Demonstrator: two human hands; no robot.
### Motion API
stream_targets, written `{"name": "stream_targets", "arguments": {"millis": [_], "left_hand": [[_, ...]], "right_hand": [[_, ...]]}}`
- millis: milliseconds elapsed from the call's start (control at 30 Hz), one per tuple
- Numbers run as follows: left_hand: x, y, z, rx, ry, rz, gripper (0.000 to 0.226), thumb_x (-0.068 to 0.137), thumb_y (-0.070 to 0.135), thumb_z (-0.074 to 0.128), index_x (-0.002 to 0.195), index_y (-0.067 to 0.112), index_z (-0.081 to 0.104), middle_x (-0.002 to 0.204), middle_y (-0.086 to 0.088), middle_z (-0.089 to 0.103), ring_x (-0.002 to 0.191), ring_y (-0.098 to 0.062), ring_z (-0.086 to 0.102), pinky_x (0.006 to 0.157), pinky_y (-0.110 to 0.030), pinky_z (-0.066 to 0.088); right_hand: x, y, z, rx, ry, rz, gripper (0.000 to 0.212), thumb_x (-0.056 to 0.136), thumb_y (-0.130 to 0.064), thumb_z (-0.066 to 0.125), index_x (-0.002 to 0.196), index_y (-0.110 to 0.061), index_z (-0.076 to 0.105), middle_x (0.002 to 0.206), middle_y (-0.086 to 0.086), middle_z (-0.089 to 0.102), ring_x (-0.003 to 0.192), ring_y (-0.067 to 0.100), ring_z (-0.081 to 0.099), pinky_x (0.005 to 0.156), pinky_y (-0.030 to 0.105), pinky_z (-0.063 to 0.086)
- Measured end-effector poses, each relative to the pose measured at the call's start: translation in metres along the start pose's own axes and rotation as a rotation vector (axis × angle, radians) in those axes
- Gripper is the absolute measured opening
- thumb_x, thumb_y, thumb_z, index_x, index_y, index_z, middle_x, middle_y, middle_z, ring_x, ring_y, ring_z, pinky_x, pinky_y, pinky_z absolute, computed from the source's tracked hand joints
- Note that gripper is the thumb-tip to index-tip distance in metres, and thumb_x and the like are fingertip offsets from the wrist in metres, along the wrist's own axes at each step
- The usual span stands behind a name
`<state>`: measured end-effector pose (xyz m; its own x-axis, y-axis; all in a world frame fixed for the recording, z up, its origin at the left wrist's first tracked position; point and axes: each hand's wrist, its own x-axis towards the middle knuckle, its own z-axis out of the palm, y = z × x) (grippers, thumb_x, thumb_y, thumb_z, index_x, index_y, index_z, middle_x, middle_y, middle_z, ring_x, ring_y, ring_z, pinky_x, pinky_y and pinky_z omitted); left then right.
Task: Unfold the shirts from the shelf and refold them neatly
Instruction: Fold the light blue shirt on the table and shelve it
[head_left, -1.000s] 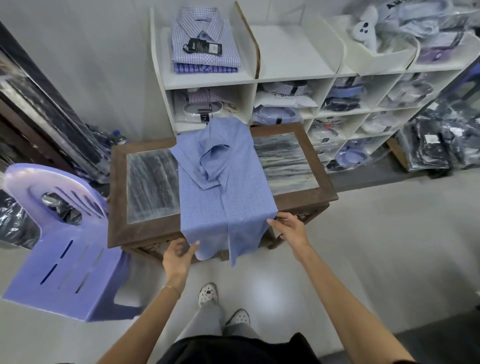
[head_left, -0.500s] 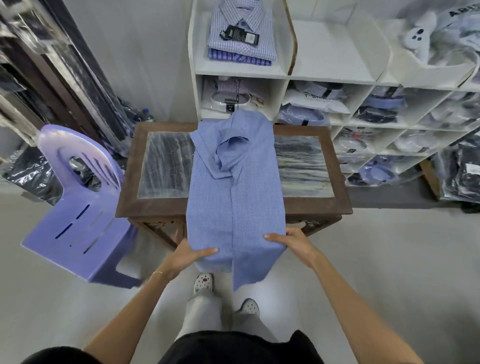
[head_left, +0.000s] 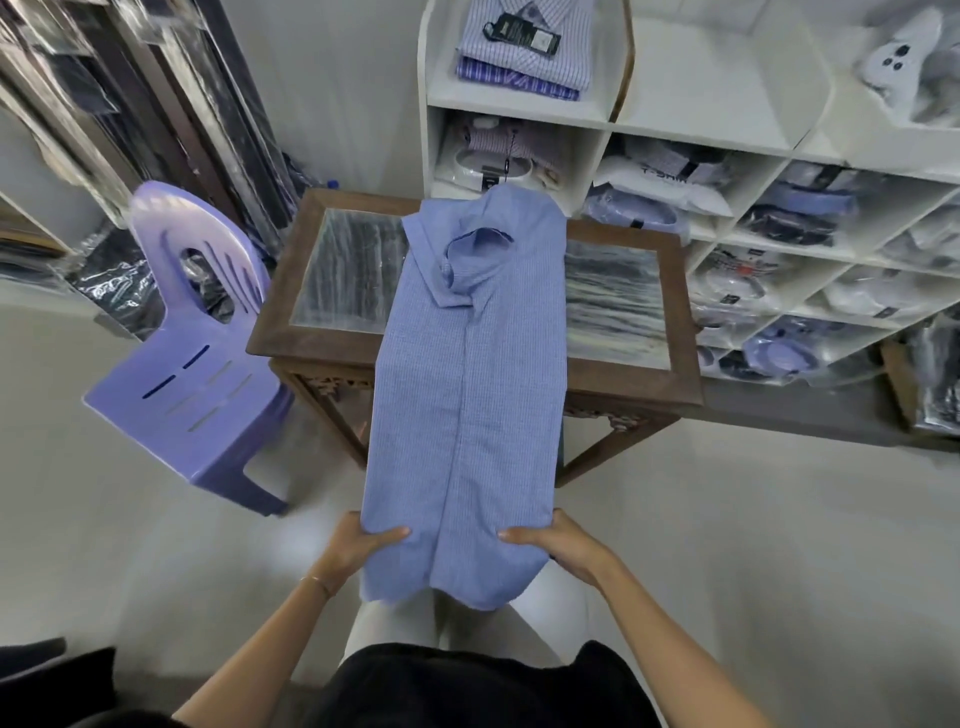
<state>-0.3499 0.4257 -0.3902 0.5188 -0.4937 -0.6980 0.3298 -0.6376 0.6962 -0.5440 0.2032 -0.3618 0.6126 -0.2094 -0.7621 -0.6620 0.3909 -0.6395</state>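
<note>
Purple plastic chair (head_left: 208, 364) at left, beside tabletop (head_left: 291, 291). Left hand (head_left: 358, 540) grasping lower left edge of blue shirt (head_left: 467, 405), thumb on top, fingers under cloth. I see shirt folded into long strip, collar end lying on tabletop, lower end lifted off front edge, hem drooping below both grips. Right hand (head_left: 558, 540) grasping lower right edge same way. White shelf (head_left: 675, 130) behind, folded shirts (head_left: 524, 52) stacked top left compartment.

Narrow-folded blue shirt (head_left: 467, 395) overhanging table (head_left: 685, 374)
</note>
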Motion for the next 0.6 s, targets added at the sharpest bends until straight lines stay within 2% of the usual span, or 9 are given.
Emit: {"name": "stream_targets", "arguments": {"millis": [67, 167, 233, 267, 333, 400, 500, 600], "left_hand": [[0.001, -0.005, 0.006, 0.078, 0.133, 0.054, 0.076, 0.047, 0.058, 0.081, 0.103, 0.008, 0.066, 0.1, -0.004, 0.071, 0.09, -0.021, 0.068, 0.077, -0.037, 0.057], [0.003, 0.007, 0.018, 0.082, 0.443, 0.092, 0.059, 0.073, 0.032, 0.082, 0.119, 0.004, 0.056, 0.108, -0.011, 0.061, 0.093, -0.028, 0.061, 0.083, -0.04, 0.052], [0.002, 0.028, 0.029, 0.06, 0.563, 0.151, 0.046, 0.08, 0.023, 0.077, 0.115, 0.004, 0.055, 0.107, -0.009, 0.053, 0.092, -0.026, 0.057, 0.082, -0.036, 0.049], [0.004, 0.039, 0.033, 0.054, 0.531, 0.208, 0.039, 0.08, 0.022, 0.076, 0.11, 0.006, 0.057, 0.105, -0.007, 0.055, 0.089, -0.023, 0.057, 0.079, -0.032, 0.048], [0.014, 0.062, 0.043, 0.039, 0.315, 0.316, 0.029, 0.079, 0.022, 0.077, 0.102, 0.011, 0.062, 0.098, -0.004, 0.064, 0.087, -0.017, 0.061, 0.078, -0.025, 0.047], [0.023, 0.08, 0.054, 0.051, 0.115, 0.352, 0.029, 0.08, 0.025, 0.077, 0.103, 0.013, 0.066, 0.097, 0.001, 0.069, 0.091, -0.01, 0.064, 0.081, -0.021, 0.047], [0.028, 0.1, 0.062, 0.049, 0.005, 0.382, 0.026, 0.083, 0.023, 0.074, 0.102, 0.006, 0.068, 0.094, -0.006, 0.071, 0.088, -0.01, 0.067, 0.075, -0.011, 0.047], [0.03, 0.102, 0.061, 0.071, -0.075, 0.402, 0.014, 0.083, 0.019, 0.073, 0.083, 0.005, 0.072, 0.083, -0.003, 0.072, 0.082, -0.01, 0.068, 0.074, -0.016, 0.05]], "right_hand": [[-0.003, 0.007, 0.002, 0.009, -0.003, 0.009, 0.066, 0.064, -0.031, 0.087, 0.123, -0.025, 0.058, 0.124, -0.003, 0.063, 0.113, 0.014, 0.06, 0.096, 0.033, 0.051], [-0.008, 0.011, 0.005, -0.033, -0.015, 0.022, 0.059, 0.068, -0.027, 0.085, 0.121, -0.02, 0.06, 0.12, -0.001, 0.065, 0.109, 0.016, 0.062, 0.092, 0.035, 0.054], [-0.009, 0.014, 0.007, -0.081, -0.002, 0.028, 0.054, 0.071, -0.027, 0.083, 0.119, -0.018, 0.06, 0.117, 0.001, 0.066, 0.107, 0.019, 0.063, 0.091, 0.039, 0.054], [-0.009, 0.015, 0.008, -0.092, 0.005, 0.029, 0.051, 0.073, -0.027, 0.082, 0.118, -0.017, 0.06, 0.116, 0.002, 0.066, 0.106, 0.019, 0.063, 0.09, 0.039, 0.055], [-0.01, 0.019, 0.009, -0.087, 0.008, 0.025, 0.047, 0.074, -0.028, 0.081, 0.115, -0.018, 0.061, 0.115, 0.002, 0.066, 0.106, 0.019, 0.063, 0.09, 0.04, 0.055], [-0.011, 0.02, 0.009, -0.082, 0.008, 0.02, 0.046, 0.074, -0.029, 0.08, 0.115, -0.018, 0.06, 0.115, 0.001, 0.066, 0.107, 0.019, 0.062, 0.09, 0.04, 0.055], [-0.011, 0.021, 0.007, -0.079, 0.005, 0.013, 0.048, 0.075, -0.028, 0.08, 0.116, -0.016, 0.059, 0.115, 0.002, 0.064, 0.107, 0.018, 0.062, 0.088, 0.035, 0.056], [-0.011, 0.023, 0.004, -0.098, 0.017, 0.029, 0.049, 0.075, -0.028, 0.08, 0.117, -0.014, 0.059, 0.115, 0.003, 0.064, 0.106, 0.018, 0.062, 0.083, 0.03, 0.056]]}}
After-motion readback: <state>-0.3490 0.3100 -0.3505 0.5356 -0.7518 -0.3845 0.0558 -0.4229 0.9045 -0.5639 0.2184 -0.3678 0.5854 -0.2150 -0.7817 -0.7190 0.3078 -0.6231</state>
